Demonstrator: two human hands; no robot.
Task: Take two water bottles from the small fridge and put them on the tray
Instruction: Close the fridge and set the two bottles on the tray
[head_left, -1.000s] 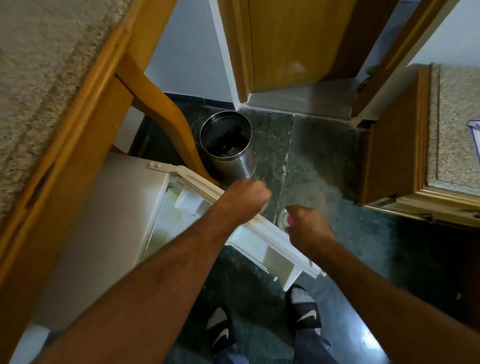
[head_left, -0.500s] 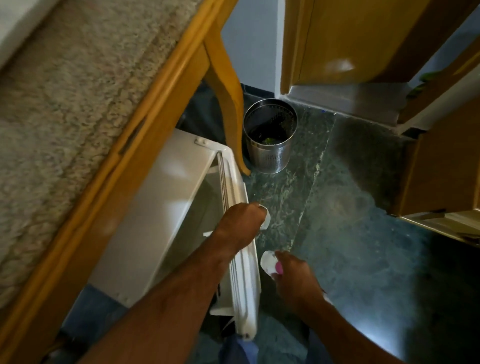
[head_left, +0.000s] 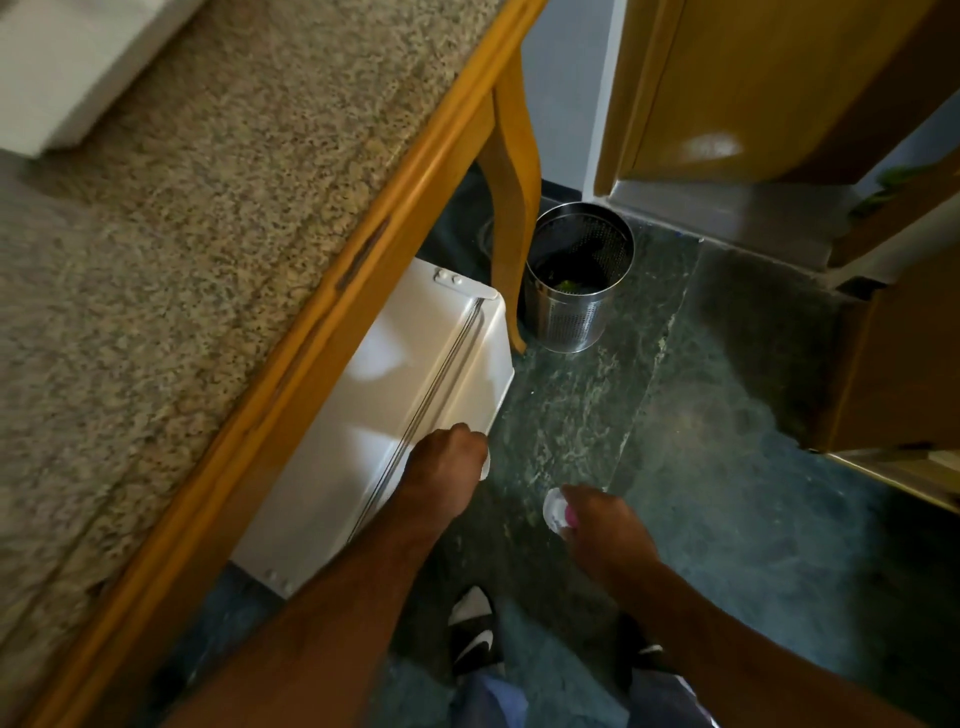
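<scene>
Head view, looking down. A small white fridge (head_left: 395, 415) sits left of centre in the frame under a wooden-edged counter with a speckled stone top (head_left: 208, 234); its door lies flush with the body, closed. The left hand (head_left: 447, 467) rests at the door's outer corner, near the middle of the frame, fingers curled together around a pale object of which only a sliver shows at the knuckles; whether this is a bottle cannot be told. The right hand (head_left: 602, 525), lower right of centre and apart from the fridge, is closed around a water bottle (head_left: 556, 512), whose clear end and a pink patch protrude from the fist toward the left. A perforated metal bin (head_left: 576, 291) stands on the dark green stone floor (head_left: 727, 467) above centre, beside the counter's curved wooden leg (head_left: 511, 208). Two black-and-white shoes (head_left: 472, 629) appear at the bottom edge. No tray is in view
</scene>
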